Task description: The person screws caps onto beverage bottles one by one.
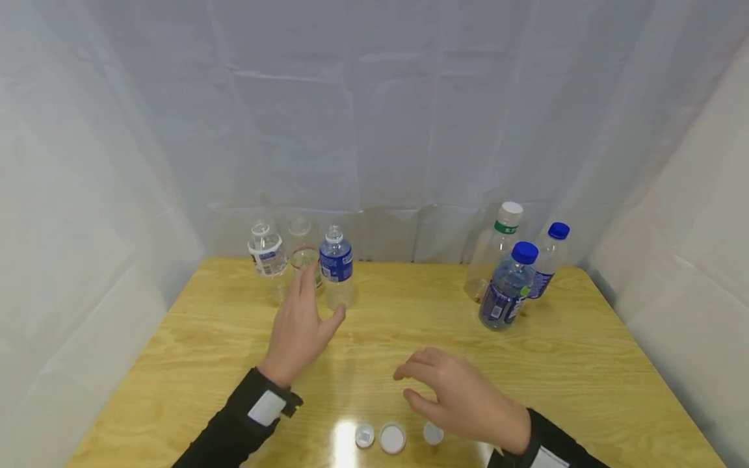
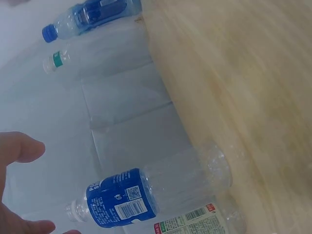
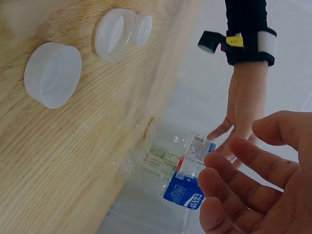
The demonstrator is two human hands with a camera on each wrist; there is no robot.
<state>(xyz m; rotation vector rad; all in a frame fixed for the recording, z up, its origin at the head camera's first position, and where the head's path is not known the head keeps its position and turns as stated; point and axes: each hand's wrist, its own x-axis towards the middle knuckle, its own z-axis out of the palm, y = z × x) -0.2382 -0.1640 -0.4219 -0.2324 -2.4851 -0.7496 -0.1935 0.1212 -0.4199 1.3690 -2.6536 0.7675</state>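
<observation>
My left hand (image 1: 298,328) reaches toward three clear, uncapped plastic bottles at the back left, fingers extended and thumb spread, holding nothing. Nearest its thumb stands the blue-labelled bottle (image 1: 336,265), its label also facing the left wrist view. Beside it are a bottle with a pale green label (image 1: 303,258), partly behind my fingers, and one with a white and purple label (image 1: 268,255). My right hand (image 1: 456,396) hovers above the front of the table with loosely bent fingers and nothing in them. Below it lie white caps: a left one (image 1: 364,436), a middle one (image 1: 393,439) and a right one (image 1: 433,433).
At the back right stand three capped bottles: a tall clear one with a white cap (image 1: 508,224), a blue-capped one in front (image 1: 508,292) and another blue-capped one (image 1: 550,257) behind it. Pale curtains (image 1: 386,130) enclose the wooden table (image 1: 398,325) at the back and sides.
</observation>
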